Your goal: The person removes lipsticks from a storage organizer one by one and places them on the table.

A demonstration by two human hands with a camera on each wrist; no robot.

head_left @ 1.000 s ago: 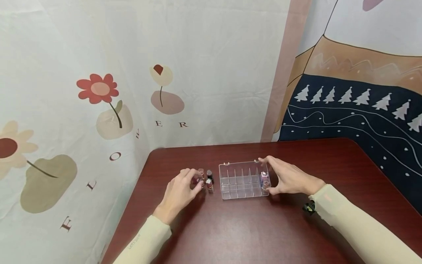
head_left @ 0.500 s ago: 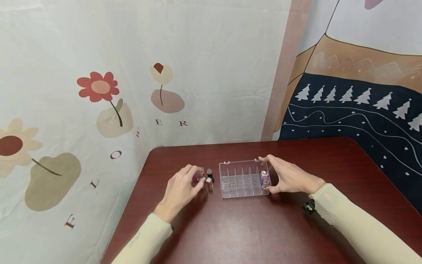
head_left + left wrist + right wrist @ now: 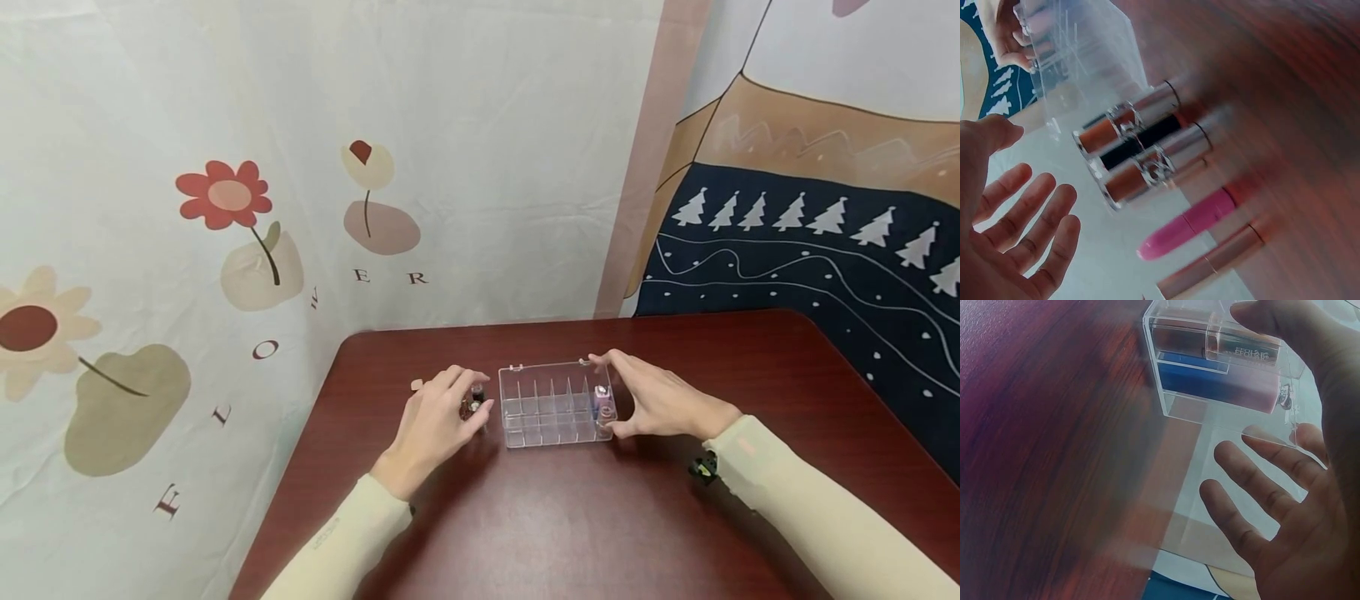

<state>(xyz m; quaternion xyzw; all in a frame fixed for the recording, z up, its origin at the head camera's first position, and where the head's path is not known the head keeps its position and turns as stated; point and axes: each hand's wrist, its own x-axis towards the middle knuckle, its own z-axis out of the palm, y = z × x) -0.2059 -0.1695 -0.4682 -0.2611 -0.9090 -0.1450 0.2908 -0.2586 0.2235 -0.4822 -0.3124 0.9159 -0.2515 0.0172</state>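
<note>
My left hand [image 3: 437, 421] hovers over a small cluster of standing lipstick tubes, fingers spread and loosely bent. In the left wrist view it holds nothing. Two silver-and-orange lipsticks [image 3: 1125, 181] flank a black lipstick [image 3: 1138, 144]; beside them stand a pink lipstick [image 3: 1188, 225] and a rose-gold lipstick [image 3: 1213, 262]. My right hand [image 3: 663, 406] holds the right end of a clear divided organizer box [image 3: 557, 364] between thumb and forefinger, the other fingers spread. Inside that end sit a blue-and-pink lipstick [image 3: 1216, 387] and a dark tube [image 3: 1179, 340] with a clear section.
The dark red wooden table [image 3: 570, 517] reaches back to a pale fabric backdrop [image 3: 487, 167] with printed flowers. On the right hangs a navy cloth [image 3: 795, 275] with white trees. The box's hinge side faces the backdrop.
My left hand has shifted right, from the left tubes toward the black and silver ones, uncovering a pale tube top on its left. The right hand stays at the box.
</note>
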